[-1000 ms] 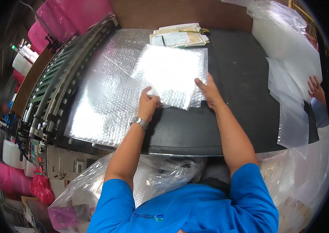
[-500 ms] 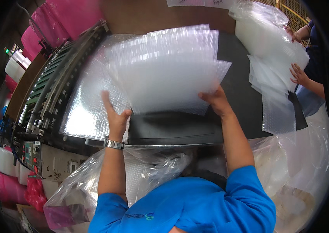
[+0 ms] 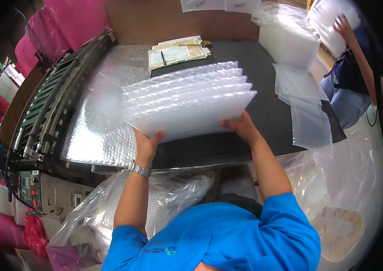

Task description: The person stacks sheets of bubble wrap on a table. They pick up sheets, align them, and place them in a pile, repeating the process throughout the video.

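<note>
A fanned stack of clear bubble-wrap sheets (image 3: 187, 101) is lifted above the black table (image 3: 227, 144). My left hand (image 3: 147, 143) grips the stack's near left edge, with a metal watch on the wrist. My right hand (image 3: 241, 126) grips the near right edge. A wide sheet of bubble wrap (image 3: 101, 122) still lies flat on the table's left side, coming off the machine.
A roller machine (image 3: 47, 113) with a control panel stands at left. Papers (image 3: 178, 52) lie at the table's far edge. More bubble-wrap stacks (image 3: 291, 43) and loose sheets (image 3: 309, 122) sit at right, where another person (image 3: 354, 67) handles a bundle. Clear plastic bags (image 3: 173, 194) hang below the table.
Both hands pressed a folded bubble-wrap stack on the table, then lifted it. It is now held lower and nearer, fanned out. The person at right raised a bundle.
</note>
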`<act>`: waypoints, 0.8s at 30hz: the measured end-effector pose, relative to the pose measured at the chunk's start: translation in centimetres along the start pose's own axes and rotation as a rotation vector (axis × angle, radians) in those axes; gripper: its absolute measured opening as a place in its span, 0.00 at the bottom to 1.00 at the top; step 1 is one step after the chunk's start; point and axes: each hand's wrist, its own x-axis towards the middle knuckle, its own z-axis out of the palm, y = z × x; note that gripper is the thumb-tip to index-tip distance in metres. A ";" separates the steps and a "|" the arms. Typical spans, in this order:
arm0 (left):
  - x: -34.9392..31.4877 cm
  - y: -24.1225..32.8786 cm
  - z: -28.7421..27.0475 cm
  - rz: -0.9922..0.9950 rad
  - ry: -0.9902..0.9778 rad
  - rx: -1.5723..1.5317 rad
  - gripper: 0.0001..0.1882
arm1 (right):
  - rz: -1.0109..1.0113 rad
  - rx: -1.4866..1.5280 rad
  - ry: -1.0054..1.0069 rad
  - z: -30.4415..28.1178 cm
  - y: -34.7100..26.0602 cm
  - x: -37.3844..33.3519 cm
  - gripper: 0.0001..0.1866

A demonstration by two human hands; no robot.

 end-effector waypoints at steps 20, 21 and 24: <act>-0.3 3.8 -0.5 0.066 -0.121 -0.231 0.35 | -0.561 -0.802 0.179 2.2 -11.0 5.0 0.50; -0.8 2.9 -0.1 0.055 -0.131 -0.218 0.35 | -0.487 -0.643 0.170 2.1 -8.7 5.4 0.51; -1.7 1.4 0.9 0.026 -0.142 -0.196 0.37 | -0.278 -0.147 0.132 3.1 -3.6 5.4 0.55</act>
